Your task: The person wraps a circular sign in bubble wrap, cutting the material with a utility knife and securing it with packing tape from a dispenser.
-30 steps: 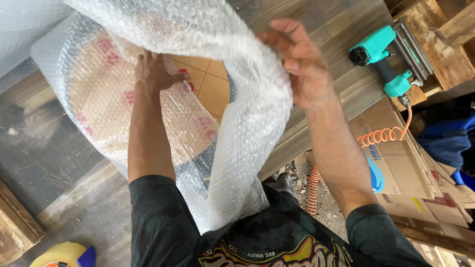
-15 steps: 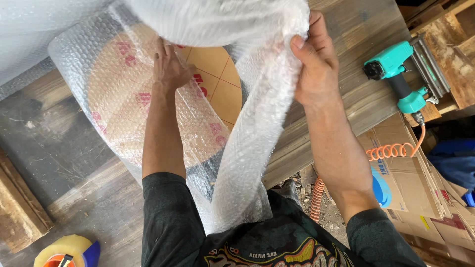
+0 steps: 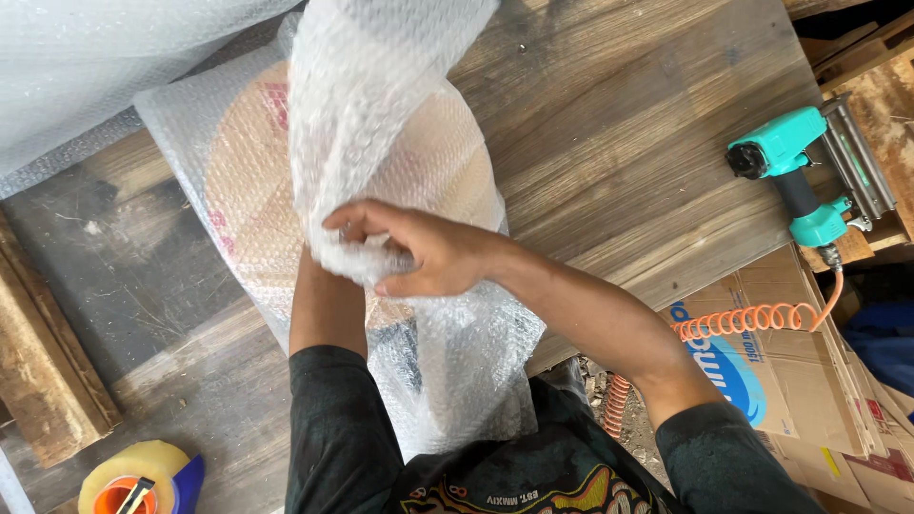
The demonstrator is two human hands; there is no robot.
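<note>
Your right hand (image 3: 419, 252) is clamped on a gathered bunch of bubble wrap (image 3: 381, 124), fingers curled over the wad and pressing it down right at the near edge of the round board (image 3: 249, 186). Your left hand is tucked under that same bunch, so I can't tell if it's gripping or just flat against the board; only the forearm shows. Half a second ago your hands were apart, the left flat on the board's face and the right holding the sheet up high at its edge. Now the right has come down and across to meet the left, so the loose sheet looks folded over the board and pinned, which I'd read as that wrap layer being about closed. The board lies flat on the wooden counter (image 3: 619, 143), face up, already under a layer of wrap. Being round, it has no real long axis, but the bunched wrap runs from your hands straight away from you towards the far edge. Off to your right there's a teal nail gun (image 3: 795, 167) with its orange coiled hose (image 3: 752, 319), and a tape dispenser (image 3: 133, 481) sits near your left elbow.
</note>
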